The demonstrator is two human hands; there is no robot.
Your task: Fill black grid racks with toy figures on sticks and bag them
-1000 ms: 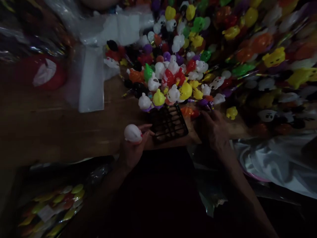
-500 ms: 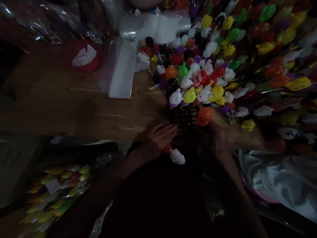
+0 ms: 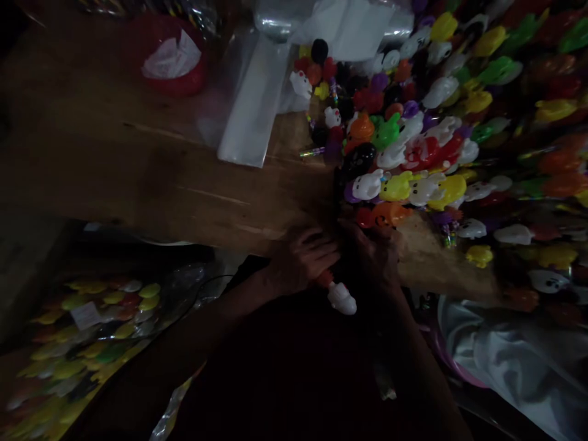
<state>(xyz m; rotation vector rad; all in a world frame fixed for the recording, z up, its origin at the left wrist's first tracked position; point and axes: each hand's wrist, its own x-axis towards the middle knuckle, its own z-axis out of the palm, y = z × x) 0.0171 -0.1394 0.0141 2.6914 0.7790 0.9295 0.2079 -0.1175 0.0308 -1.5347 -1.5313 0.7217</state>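
Note:
My left hand (image 3: 315,254) is closed at the table's front edge around the red part of a small plastic toy. That toy's white head (image 3: 342,298) sticks out below my fingers, toward my lap. Just to the right, my right hand (image 3: 379,254) has its fingers curled in, right below an orange pumpkin-headed toy (image 3: 390,214) that it grips at the lower end, mostly in shadow. Beyond it, a row of white and yellow figure toys (image 3: 397,186) stands packed in a dark holder, mostly hidden by the toys and my hands.
Many colourful toys (image 3: 478,98) cover the right of the wooden table (image 3: 151,165). Clear plastic bags (image 3: 250,104) lie at the back middle, beside a red bowl (image 3: 177,82) with white paper. Bagged toys (image 3: 87,349) sit low left; white cloth (image 3: 514,355) fills a pink tub low right.
My right hand has moved left, closer to my left hand. The orange toy has tipped from upright to lying sideways against the front row. My left hand still holds the white-headed toy.

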